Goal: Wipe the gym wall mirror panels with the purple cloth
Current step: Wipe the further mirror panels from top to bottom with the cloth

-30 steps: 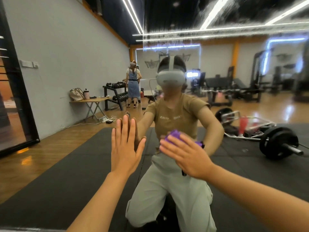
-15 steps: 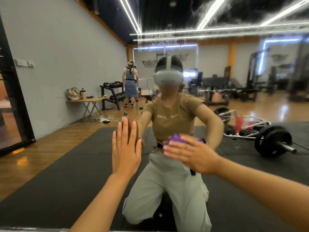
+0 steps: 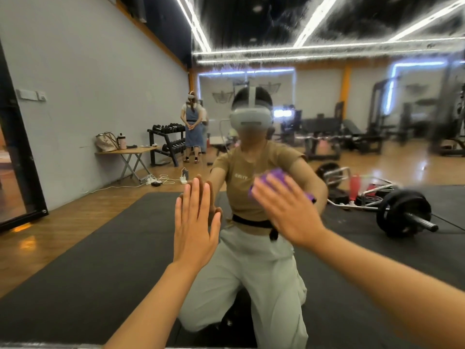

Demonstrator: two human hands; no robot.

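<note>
Cloth [image 3: 274, 175] sits flat between your right hand [image 3: 289, 210] and the mirror [image 3: 352, 117], its purple edge showing above your fingertips and at the right of your knuckles. Your right hand presses it against the glass with the fingers straight and spread, pointing up and to the left; nothing is curled round the cloth (the palm alone pins it). The hand and cloth are blurred.

Your left hand [image 3: 195, 227] lies flat on the mirror just to the left, fingers straight and close together, pointing up, holding nothing. Its reflection meets it fingertip to fingertip. The two hands are near each other but apart.

You see yourself reflected, kneeling on a dark mat [image 3: 83, 260], both arms reaching forward. The upper part of the glass is streaked and smeared where the ceiling lights reflect.

Reflected behind you, a barbell [image 3: 402, 215] lies on the mat to the right, with a red bottle [image 3: 354, 187] beside it. To the left stand a folding table [image 3: 128, 152] with a bag [image 3: 105, 142] on it, a dumbbell rack [image 3: 167, 142], and a person [image 3: 193, 129] in a blue dress near the rack.
</note>
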